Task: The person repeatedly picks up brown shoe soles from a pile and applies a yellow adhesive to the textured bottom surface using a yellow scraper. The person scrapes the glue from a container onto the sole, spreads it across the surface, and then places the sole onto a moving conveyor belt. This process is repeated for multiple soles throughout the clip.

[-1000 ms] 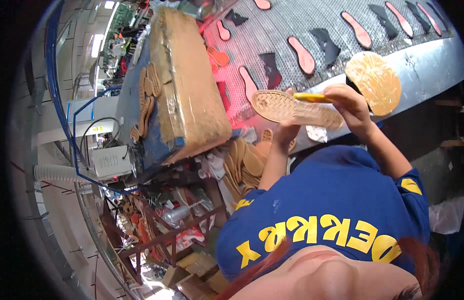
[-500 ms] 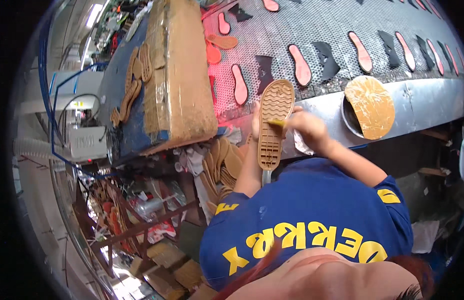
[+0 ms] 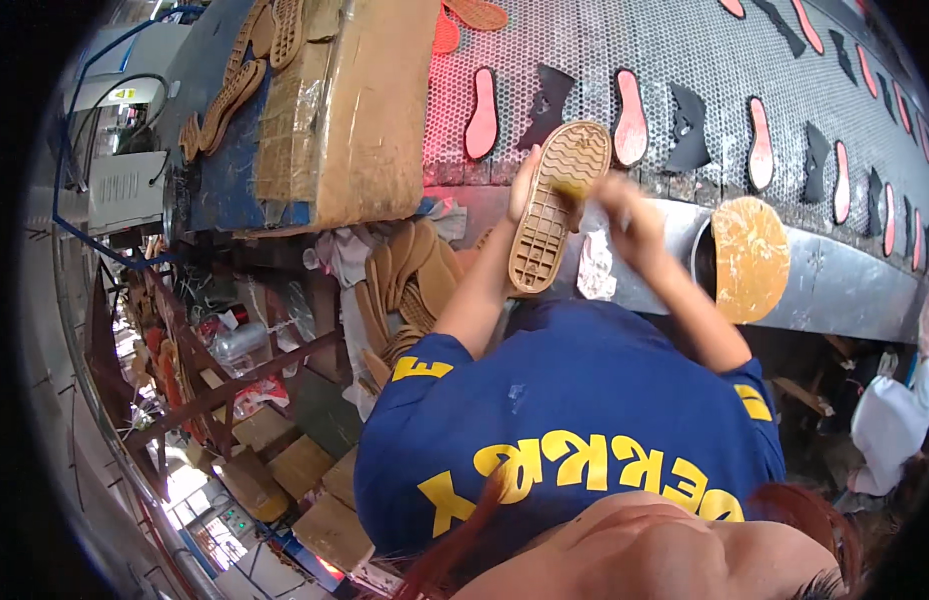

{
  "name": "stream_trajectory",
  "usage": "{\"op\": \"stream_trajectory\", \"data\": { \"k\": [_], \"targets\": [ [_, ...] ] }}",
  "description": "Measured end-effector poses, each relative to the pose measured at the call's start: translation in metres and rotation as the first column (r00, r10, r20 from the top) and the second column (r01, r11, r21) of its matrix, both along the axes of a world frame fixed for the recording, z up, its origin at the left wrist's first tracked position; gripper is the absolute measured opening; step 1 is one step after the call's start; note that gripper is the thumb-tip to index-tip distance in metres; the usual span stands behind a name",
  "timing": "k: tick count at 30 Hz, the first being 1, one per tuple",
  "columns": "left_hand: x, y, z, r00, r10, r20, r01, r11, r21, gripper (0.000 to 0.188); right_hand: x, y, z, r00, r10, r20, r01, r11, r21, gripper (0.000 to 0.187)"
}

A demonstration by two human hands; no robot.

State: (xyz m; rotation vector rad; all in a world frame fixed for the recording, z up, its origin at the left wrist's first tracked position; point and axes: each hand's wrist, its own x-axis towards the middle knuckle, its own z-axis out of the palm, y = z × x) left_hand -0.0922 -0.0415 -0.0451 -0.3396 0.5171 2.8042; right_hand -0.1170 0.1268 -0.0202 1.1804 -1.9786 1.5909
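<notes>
My left hand (image 3: 525, 184) holds a tan rubber shoe sole (image 3: 542, 248) by its left side, the fingers partly hidden behind it. The ridged tread faces up, wavy at the far end and gridded at the near end. My right hand (image 3: 635, 222), blurred by motion, is closed on a small yellow-brown brush-like thing (image 3: 573, 188). Its end lies against the middle of the tread. Just below the right hand, a crumpled white paper (image 3: 597, 266) rests by the metal edge.
Beyond my hands runs a mesh conveyor (image 3: 595, 30) with pink insoles (image 3: 631, 118) and black cut pieces (image 3: 689, 130). A pot with a yellow-coated lid (image 3: 753, 260) stands at right. On the left are a cardboard box (image 3: 370, 120) and stacked soles (image 3: 425, 270). Another person's sleeve (image 3: 885, 430) shows far right.
The view has shifted, and the conveyor pieces have changed position. The sole leans more to the right at its far end. My right hand still works the yellow-brown thing on the tread.
</notes>
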Motion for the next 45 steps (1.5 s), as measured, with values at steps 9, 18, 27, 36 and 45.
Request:
{"op": "stream_trajectory", "data": {
  "k": [9,18,27,36,45],
  "targets": [
    [-0.005,-0.024,-0.073,0.993,-0.013,-0.117,0.023,0.996,0.092,0.079,-0.002,0.024,-0.002,0.885,-0.004,0.465,0.125,0.965,-0.229,0.021],
    [-0.188,-0.085,-0.051,0.952,0.305,-0.012,-0.297,0.916,-0.269,0.073,0.02,0.107,-0.047,0.647,-0.264,0.716,0.535,0.826,-0.178,0.013],
    [-0.104,-0.041,-0.12,0.768,0.436,-0.469,-0.427,-0.197,-0.883,0.021,0.033,0.122,-0.034,0.695,-0.35,0.627,0.542,0.829,-0.138,0.014],
    [0.221,-0.116,-0.093,0.885,0.277,-0.375,0.003,-0.808,-0.589,0.045,0.069,0.133,-0.055,0.442,-0.234,0.866,0.704,0.688,-0.174,0.028],
    [0.32,-0.223,-0.082,0.809,0.581,-0.091,0.45,-0.71,-0.542,0.064,0.063,0.137,-0.111,0.543,-0.31,0.781,0.557,0.828,-0.058,0.02]
  ]
}}
